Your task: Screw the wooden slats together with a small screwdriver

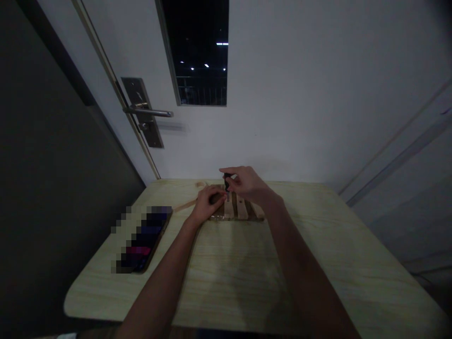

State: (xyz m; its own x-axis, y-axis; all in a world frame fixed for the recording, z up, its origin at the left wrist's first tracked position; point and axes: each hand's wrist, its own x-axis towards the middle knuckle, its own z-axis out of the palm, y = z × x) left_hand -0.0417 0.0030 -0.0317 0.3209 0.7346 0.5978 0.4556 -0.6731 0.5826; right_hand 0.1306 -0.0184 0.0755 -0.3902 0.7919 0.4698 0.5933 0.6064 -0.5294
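My right hand [247, 183] holds a short screwdriver [227, 181] upright by its black handle, with the index finger stretched over the top. Its tip points down at a pale wooden strip [229, 211]. Beside the tip, my left hand [205, 202] has its thumb and index finger pinched together; what is between them is too small to make out. Under both hands lies a brown, shiny flat piece [216, 217]. A second pale wooden strip [242, 209] with a dark hole lies on it, and another slants at its right end, partly behind my right wrist.
On the left of the light wood table [233, 273] lies a phone [146, 240], partly pixelated. A thin wooden stick [185, 205] and a small pale round piece [201, 184] are near my left hand. Behind the table stands a white door with a metal handle [151, 112].
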